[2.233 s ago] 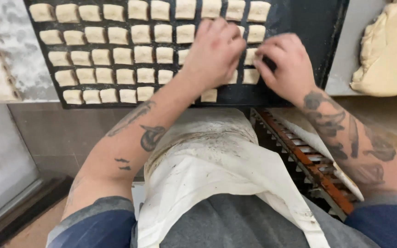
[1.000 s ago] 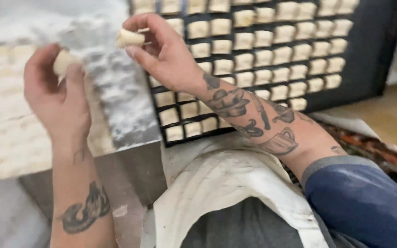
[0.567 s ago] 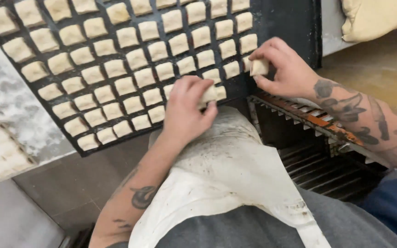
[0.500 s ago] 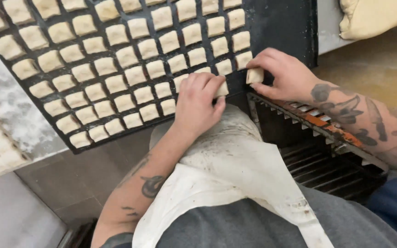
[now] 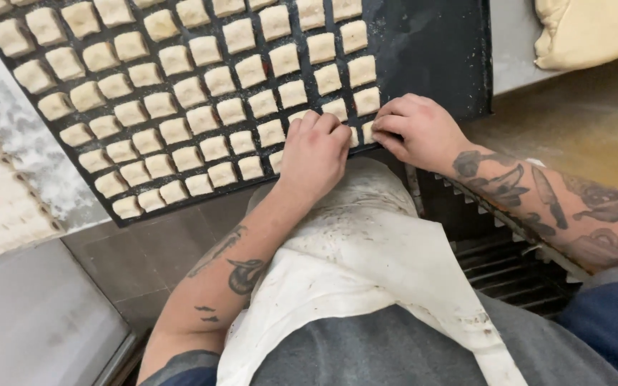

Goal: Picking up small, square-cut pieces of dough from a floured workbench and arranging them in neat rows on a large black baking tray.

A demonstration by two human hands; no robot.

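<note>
Hands both down at near edge of the black rectangular baking tray (image 5: 430, 57), palms down, side by side, close but not touching. Left hand (image 5: 315, 154) has fingers curled down over a small pale square dough piece (image 5: 299, 115) in the front rows; only a sliver of it shows past the fingertips, so can't tell if it's pinched or just pressed flat. Right hand (image 5: 418, 131) sits just to the right, fingers bent and bunched over the last pale dough square at the row's end (image 5: 368, 132); piece mostly hidden, grip vs. press can't tell.

Key relation: both pieces lie directly under/ahead of the fingertips, i.e. away from the body, in the tray's near right part. Rows of pale dough squares (image 5: 202, 86) run diagonally, up-left to down-right in view; the filled grid stops at the hands. Bare dark tray surface lies right of and beyond the right hand, so right hand is nearer the open area, left hand nearer the filled rows.

Other stuff: white flour-smudged cloth apron (image 5: 352, 250) over the lap, below wrists. Big pale dough slab (image 5: 595, 32) top right, well apart. Floured grey worktop (image 5: 16, 150) left of tray.
</note>
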